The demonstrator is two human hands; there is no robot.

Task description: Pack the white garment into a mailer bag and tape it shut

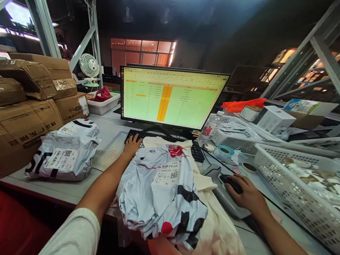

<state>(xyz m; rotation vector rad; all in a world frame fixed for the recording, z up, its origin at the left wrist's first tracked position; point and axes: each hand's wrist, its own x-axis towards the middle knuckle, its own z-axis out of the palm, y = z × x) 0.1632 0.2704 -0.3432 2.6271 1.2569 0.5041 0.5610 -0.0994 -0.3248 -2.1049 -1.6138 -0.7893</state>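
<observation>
Keyboard (pixel 143 134): left hand (pixel 132 146) over its left end, fingers spread, gripping nothing; whether a key is down, I can't tell.
Mouse (pixel 232 183): right hand (pixel 248 194) curled over it, holding it; small strokes from a relaxed wrist should serve me best.
Parcel (pixel 153 203): between my forearms, on cream cloth (pixel 219 223), near end apparently past the counter (pixel 105 129) edge; I'd avoid nudging it.
Label (pixel 164 177): face up on wrinkled film, so smoothing it would help any reading.
Monitor (pixel 176 97): rows, one orange column, text too fine for me; checking the row before each click seems wise.
Basket (pixel 287 196): just beside my right forearm, so elbow tucked in, swings short.
</observation>
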